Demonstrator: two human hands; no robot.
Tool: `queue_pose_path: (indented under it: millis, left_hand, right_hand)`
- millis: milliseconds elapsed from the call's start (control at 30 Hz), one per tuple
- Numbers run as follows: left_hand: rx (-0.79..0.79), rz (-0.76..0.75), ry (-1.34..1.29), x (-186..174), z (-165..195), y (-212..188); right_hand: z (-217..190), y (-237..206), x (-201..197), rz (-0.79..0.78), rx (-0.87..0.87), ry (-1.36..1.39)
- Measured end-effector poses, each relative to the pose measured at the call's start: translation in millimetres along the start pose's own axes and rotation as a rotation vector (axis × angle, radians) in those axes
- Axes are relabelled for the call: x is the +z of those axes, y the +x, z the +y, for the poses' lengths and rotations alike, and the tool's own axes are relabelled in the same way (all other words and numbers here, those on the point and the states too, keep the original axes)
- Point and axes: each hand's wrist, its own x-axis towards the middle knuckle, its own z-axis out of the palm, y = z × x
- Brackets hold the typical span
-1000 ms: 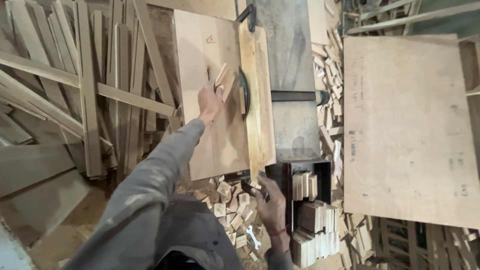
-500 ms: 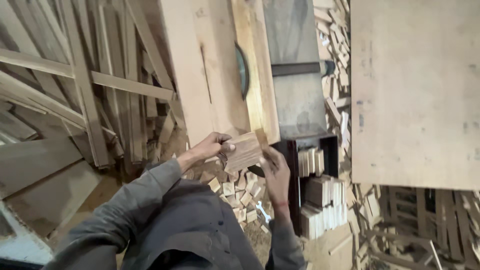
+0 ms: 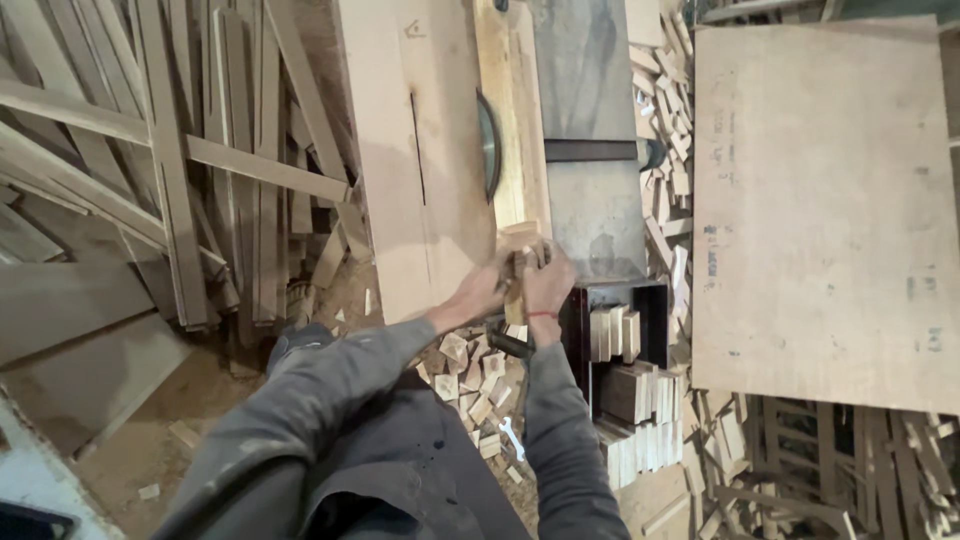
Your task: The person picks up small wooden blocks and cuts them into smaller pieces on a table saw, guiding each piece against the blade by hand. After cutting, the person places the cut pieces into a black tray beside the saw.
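Both hands meet at the near edge of the saw bench (image 3: 440, 200). Left hand (image 3: 485, 290) and right hand (image 3: 548, 285) are closed together on a small stack of wood pieces (image 3: 520, 245), each grip pinching it from its own side. The stack sits at the bench's front edge, in line with the pale fence strip (image 3: 510, 130) and just short of the saw blade (image 3: 488, 145), which stands proud of the bench top.

Risks, as I read them:
- Blade is exposed, with no guard visible. Fingers are on the same line as it. Cannot tell from the frame whether it is spinning.
- The pieces are short and stacked loose. Uneven squeeze from either grip and one slips out, likely onto the scrap blocks (image 3: 470, 375) on the floor below.
- If the stack were pushed toward the blade by hand, short stock leaves no margin; kickback or a snagged fingertip is the failure mode.
- Both sleeves hang near the bench edge; loose cuff near a blade is a catch hazard.
- Footing: offcuts, sawdust and a spanner (image 3: 510, 437) lie underfoot. Slip while leaning in is plausible.
- Black crate (image 3: 655, 300) of cut blocks sits just right of the right hand; an elbow bump could tip the stacks.
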Motion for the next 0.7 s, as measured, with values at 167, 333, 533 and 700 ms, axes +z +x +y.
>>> queue_pose_path:
  millis: [167,333,533,700]
  left_hand:
    - [0.067,0.016,0.0,5,3,2]
    - [0.068,0.01,-0.069,7,-5,3]
    - [0.029,0.075,-0.033,11,-12,13]
    - [0.24,0.24,-0.029,8,-24,30]
  right_hand:
    - [-9,9,3,-0.041,-0.004,-0.184]
    - [-7,26,-3,-0.186,-0.046,-0.211]
    - [-6,41,9,-0.178,-0.144,-0.212]
    - [-13,59,18,-0.181,-0.178,-0.126]
